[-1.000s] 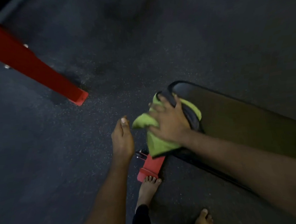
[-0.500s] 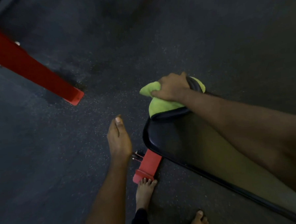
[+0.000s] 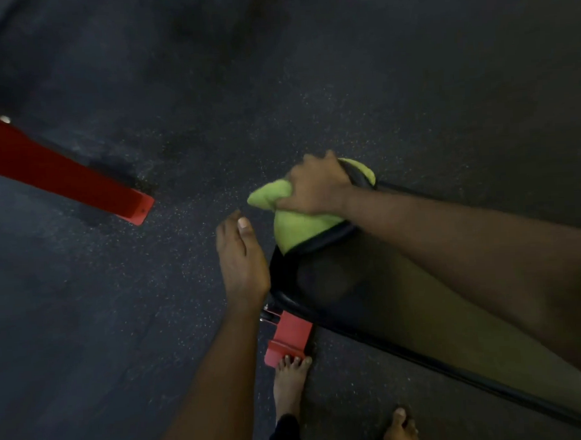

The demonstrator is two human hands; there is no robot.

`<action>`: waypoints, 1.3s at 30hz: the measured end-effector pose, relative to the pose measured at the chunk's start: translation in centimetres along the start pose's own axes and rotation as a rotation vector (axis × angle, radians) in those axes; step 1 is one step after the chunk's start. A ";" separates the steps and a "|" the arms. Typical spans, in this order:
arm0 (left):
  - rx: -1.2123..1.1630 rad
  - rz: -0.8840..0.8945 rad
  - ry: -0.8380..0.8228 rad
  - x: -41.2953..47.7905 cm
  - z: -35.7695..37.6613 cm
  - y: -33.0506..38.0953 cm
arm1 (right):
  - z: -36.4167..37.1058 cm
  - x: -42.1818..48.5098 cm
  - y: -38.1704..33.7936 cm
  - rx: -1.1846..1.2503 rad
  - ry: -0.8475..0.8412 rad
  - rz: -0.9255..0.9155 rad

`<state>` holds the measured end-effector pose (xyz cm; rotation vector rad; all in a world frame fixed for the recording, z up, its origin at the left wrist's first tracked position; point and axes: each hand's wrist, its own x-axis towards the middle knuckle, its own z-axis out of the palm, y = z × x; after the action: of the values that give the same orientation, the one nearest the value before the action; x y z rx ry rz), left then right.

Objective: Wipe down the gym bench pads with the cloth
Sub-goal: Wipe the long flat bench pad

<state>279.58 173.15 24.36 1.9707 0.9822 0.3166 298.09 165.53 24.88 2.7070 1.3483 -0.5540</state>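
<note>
Cloth (image 3: pixel 296 229), lime green, drapes the far end of the black bench pad (image 3: pixel 319 279) (glossy, dark-rimmed), clutched by the right grip (image 3: pixel 314 185), while the left grip (image 3: pixel 242 259) hangs relaxed and empty just beside it.

Cloth (image 3: pixel 294 228): lime-green, soft, bunched up, draped over the far rounded end of the bench pad (image 3: pixel 336 284), with one wad poking out to the left past the pad edge. The right hand (image 3: pixel 314 185) grips it from above, fingers curled into the fabric, pressing it onto the pad end. Bench pad: long, black, glossy vinyl with a raised piped rim, lying flat and running from frame centre toward the lower right, its surface dimly lit.
</note>
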 end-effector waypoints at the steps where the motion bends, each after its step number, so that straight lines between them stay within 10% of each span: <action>1: -0.014 -0.009 -0.028 0.5 0.5 0.5 | 0.1 0.6 1.3 0.113 0.018 0.063; 13: 0.026 0.026 -0.580 6.0 4.0 5.8 | 3.6 -12.3 14.9 0.546 -0.013 0.715; 24: 0.184 0.228 -0.456 5.5 6.7 7.7 | 3.3 -6.1 10.9 0.487 0.096 0.489; 39: 0.630 0.523 -0.610 -8.1 25.2 17.0 | 10.1 -35.5 32.0 0.459 0.043 0.818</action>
<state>296.97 146.94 24.69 2.6486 0.1532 -0.3551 300.71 116.70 24.59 3.2600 0.0158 -0.7612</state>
